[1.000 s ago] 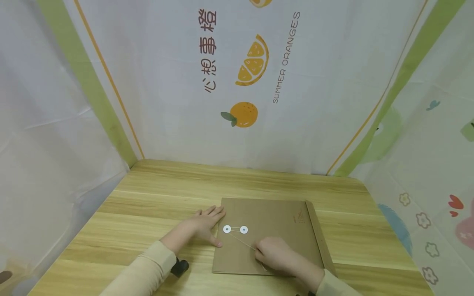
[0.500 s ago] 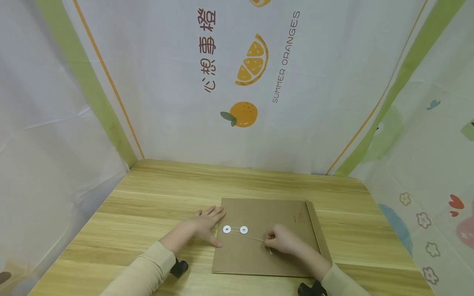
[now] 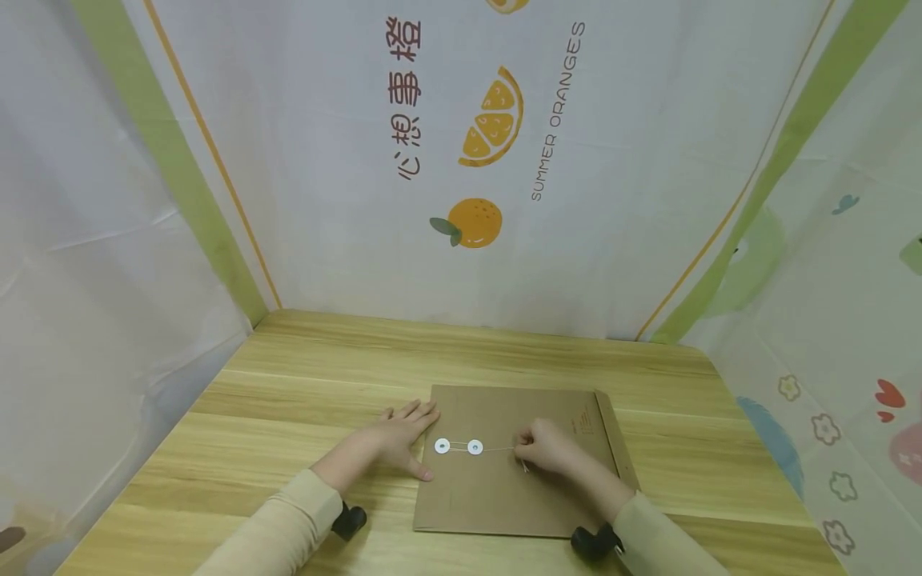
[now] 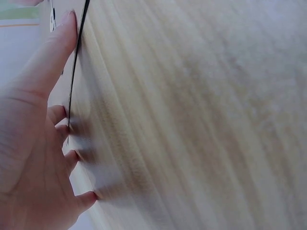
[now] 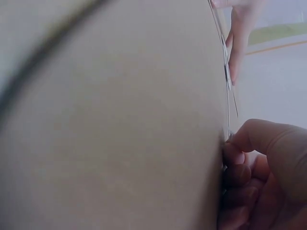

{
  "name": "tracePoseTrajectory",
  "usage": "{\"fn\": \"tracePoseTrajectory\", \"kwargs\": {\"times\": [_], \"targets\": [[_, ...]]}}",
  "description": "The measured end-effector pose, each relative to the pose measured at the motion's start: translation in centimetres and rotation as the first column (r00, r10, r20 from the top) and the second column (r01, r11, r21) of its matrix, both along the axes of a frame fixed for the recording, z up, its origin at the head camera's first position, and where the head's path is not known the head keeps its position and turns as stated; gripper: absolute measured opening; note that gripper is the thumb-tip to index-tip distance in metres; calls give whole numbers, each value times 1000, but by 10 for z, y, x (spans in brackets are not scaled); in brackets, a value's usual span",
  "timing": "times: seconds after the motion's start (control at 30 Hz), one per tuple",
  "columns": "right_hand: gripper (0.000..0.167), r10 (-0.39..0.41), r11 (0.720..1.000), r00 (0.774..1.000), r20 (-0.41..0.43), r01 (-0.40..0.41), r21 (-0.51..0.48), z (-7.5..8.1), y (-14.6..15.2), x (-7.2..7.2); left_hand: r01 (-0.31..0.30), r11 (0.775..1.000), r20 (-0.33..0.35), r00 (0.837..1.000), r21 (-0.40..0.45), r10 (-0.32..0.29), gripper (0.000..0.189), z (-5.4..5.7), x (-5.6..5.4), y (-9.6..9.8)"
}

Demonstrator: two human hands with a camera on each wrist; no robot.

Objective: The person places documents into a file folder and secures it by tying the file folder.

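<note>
A brown kraft paper document envelope (image 3: 497, 496) lies flat on the table, with two white button discs near its left edge. Thin string (image 3: 499, 450) loops between the left disc (image 3: 442, 446) and the right disc (image 3: 475, 447), then runs right to my right hand (image 3: 551, 450). That hand pinches the string between thumb and index finger, its loose end dangling below; the right wrist view shows the other fingers curled against the envelope. My left hand (image 3: 403, 438) rests spread at the envelope's left edge, its thumb on the paper, as the left wrist view also shows.
The wood-grain table (image 3: 324, 360) extends around the envelope on all sides. A white curtain (image 3: 346, 240) printed with oranges hangs behind it, with more cloth at both sides. Black wrist devices (image 3: 350, 522) sit at both sleeves.
My right hand has moved up and slightly right over the envelope, drawing the string from a downward slant to nearly level and past the right disc. The left hand has stayed put.
</note>
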State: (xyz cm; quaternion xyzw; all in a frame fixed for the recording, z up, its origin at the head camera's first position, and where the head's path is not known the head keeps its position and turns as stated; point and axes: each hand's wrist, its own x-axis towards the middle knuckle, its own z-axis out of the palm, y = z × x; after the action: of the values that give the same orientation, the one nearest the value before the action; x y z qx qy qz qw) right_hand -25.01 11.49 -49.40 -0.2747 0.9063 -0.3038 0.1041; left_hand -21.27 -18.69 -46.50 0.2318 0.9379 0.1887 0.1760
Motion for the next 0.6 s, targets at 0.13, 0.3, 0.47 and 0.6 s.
{"fn": "tracePoseTrajectory", "kwargs": {"times": [0.13, 0.3, 0.47, 0.6], "targets": [[27, -3, 1000, 1000, -16, 3, 19, 0, -3, -9, 4, 1000, -8, 1000, -12, -4, 105, 0, 0, -1], [29, 30, 999, 999, -33, -29, 31, 1, -7, -19, 3, 1000, -11, 1000, -17, -3, 105, 0, 0, 0], [30, 83, 996, 996, -33, -82, 35, 3, -12, -30, 1, 1000, -2, 1000, -14, -1, 105, 0, 0, 0], [30, 124, 992, 992, -39, -122, 41, 6, -17, -38, -2, 1000, -4, 1000, -23, 2, 106, -1, 1, 0]]}}
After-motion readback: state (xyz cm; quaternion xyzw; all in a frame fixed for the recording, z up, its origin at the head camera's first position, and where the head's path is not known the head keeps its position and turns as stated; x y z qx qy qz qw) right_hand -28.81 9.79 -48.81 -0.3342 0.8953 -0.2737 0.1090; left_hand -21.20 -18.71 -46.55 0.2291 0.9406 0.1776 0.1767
